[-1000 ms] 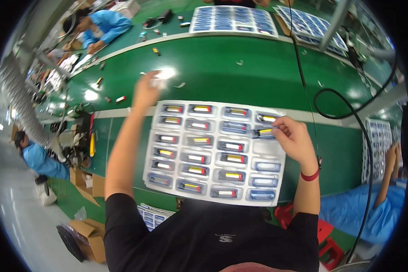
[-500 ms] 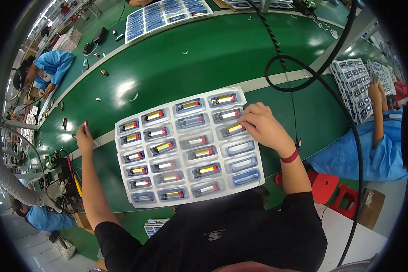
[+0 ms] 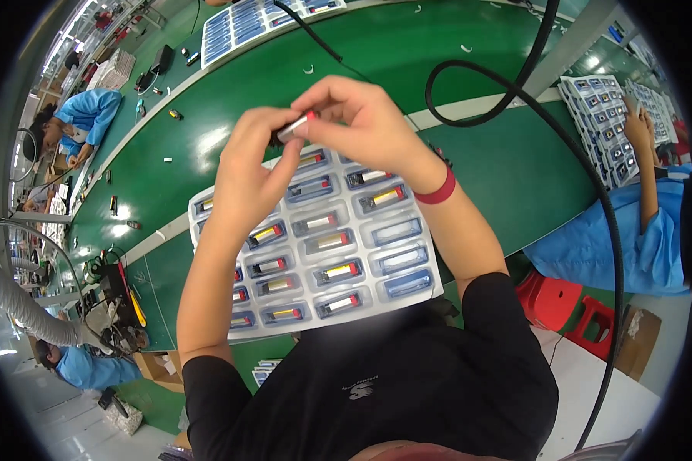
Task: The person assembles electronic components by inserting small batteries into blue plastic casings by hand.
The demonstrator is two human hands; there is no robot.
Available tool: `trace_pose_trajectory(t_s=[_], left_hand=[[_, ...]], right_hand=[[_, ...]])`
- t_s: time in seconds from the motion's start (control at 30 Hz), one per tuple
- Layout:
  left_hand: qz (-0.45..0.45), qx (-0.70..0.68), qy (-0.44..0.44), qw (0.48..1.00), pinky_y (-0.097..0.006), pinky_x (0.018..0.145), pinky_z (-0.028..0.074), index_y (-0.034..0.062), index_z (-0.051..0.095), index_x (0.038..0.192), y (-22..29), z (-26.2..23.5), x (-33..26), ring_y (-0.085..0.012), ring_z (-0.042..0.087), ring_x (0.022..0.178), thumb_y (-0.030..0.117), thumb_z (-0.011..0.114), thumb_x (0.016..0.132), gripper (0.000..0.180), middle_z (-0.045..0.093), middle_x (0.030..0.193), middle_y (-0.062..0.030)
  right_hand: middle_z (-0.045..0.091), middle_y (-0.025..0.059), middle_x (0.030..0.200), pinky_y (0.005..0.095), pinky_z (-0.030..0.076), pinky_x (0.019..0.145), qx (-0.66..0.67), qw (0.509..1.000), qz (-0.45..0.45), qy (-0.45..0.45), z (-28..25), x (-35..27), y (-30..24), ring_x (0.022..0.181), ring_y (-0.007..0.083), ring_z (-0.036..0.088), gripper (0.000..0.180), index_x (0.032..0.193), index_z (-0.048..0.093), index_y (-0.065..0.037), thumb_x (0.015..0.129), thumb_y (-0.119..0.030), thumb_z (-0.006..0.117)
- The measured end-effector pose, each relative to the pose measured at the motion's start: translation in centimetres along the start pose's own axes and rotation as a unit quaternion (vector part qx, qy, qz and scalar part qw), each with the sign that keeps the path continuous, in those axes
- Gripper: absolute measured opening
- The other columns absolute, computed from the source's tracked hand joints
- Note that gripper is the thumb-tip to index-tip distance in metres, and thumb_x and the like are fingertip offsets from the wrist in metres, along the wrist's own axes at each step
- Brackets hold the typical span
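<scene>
Above the far edge of a white plastic tray (image 3: 373, 302), my two hands meet around a small silver-and-black, battery-like piece with a red end (image 3: 292, 128). My left hand (image 3: 246, 165) pinches its dark end from the left. The fingers of my right hand (image 3: 365, 127) close on its red end from the right. Similar red-ended pieces (image 3: 338, 272), some with yellow or white sides, lie singly in many tray pockets. Three blue-tinted pockets (image 3: 402, 259) at the lower right hold no such piece. My left forearm and hand hide the tray's left part.
A green bench (image 3: 392, 58) with a metal rail runs beyond the tray. Loose pieces (image 3: 175, 114) lie on it at the left. A black cable (image 3: 569, 138) loops down on the right. Co-workers in blue (image 3: 91, 115) sit left and right. Another filled tray (image 3: 600, 127) stands right.
My left hand has come in from the far left with a red-tipped piece. My right hand has left a tray pocket and moved up and left to meet it.
</scene>
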State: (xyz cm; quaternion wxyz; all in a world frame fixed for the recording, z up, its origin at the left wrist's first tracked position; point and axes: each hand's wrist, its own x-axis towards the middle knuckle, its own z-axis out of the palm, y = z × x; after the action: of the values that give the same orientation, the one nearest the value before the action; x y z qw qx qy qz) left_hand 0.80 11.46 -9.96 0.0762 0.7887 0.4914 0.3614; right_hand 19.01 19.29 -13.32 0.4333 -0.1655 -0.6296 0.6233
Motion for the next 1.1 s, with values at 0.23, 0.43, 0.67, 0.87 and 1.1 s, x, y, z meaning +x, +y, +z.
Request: trace_pose_trajectory(t_s=[0.23, 0.43, 0.67, 0.87, 1.1], left_hand=[[0.077, 0.044, -0.107, 0.990, -0.043, 0.093, 0.043, 0.0081, 0.067, 0.103, 2.7, 6.5, -3.9, -0.0266, 0.058, 0.107, 0.011, 0.078, 0.078, 0.027, 0.063, 0.112, -0.0077], [0.152, 0.052, -0.218, 0.963, -0.040, 0.086, 0.044, 0.0058, 0.068, 0.100, 4.1, 11.2, -5.6, -0.0260, 0.058, 0.100, 0.012, 0.074, 0.080, 0.022, 0.062, 0.101, -0.0055], [0.141, 0.088, -0.229, 0.959, -0.040, 0.069, 0.052, 0.0059, 0.059, 0.091, 4.2, 10.5, -5.7, -0.0277, 0.066, 0.078, 0.009, 0.071, 0.077, 0.018, 0.063, 0.089, -0.0099], [-0.230, -0.236, -0.185, 0.926, -0.036, 0.053, 0.053, 0.0165, 0.059, 0.130, 3.8, 4.0, -3.1, -0.0183, 0.068, 0.062, 0.000, 0.057, 0.081, 0.052, 0.074, 0.103, -0.0124], [-0.335, -0.545, -0.007, 0.768, -0.036, 0.075, 0.061, 0.0013, 0.059, 0.124, -4.1, -0.3, -4.0, -0.0267, 0.072, 0.091, -0.003, 0.046, 0.091, 0.036, 0.067, 0.126, -0.0171]], right_hand=[[0.068, 0.0010, 0.088, 0.0193, 0.048, 0.067, -0.160, 0.981, -0.067, 0.083, -4.1, 1.1, -0.8, 0.076, 0.0038, 0.061, 0.013, 0.103, 0.069, 0.001, 0.092, -0.005, 0.071], [0.064, -0.0031, 0.083, 0.0181, 0.042, 0.060, -0.101, 0.988, -0.033, 0.114, -4.5, 1.3, 0.0, 0.070, 0.0015, 0.055, 0.014, 0.103, 0.069, -0.001, 0.090, -0.004, 0.072], [0.065, 0.0004, 0.089, 0.0197, 0.048, 0.065, -0.114, 0.989, -0.058, 0.080, -3.9, 1.4, -0.7, 0.075, 0.0047, 0.059, 0.013, 0.105, 0.068, 0.001, 0.092, -0.003, 0.072], [0.071, 0.0061, 0.097, 0.0255, 0.055, 0.076, 0.010, 0.994, -0.011, 0.104, -4.6, 1.0, -0.5, 0.083, 0.0122, 0.068, 0.017, 0.109, 0.069, 0.002, 0.093, -0.003, 0.070], [0.072, 0.0102, 0.103, 0.0304, 0.058, 0.083, 0.071, 0.996, 0.019, 0.057, -2.6, 0.7, -1.3, 0.090, 0.0186, 0.072, 0.022, 0.118, 0.067, 0.004, 0.097, 0.000, 0.063]])
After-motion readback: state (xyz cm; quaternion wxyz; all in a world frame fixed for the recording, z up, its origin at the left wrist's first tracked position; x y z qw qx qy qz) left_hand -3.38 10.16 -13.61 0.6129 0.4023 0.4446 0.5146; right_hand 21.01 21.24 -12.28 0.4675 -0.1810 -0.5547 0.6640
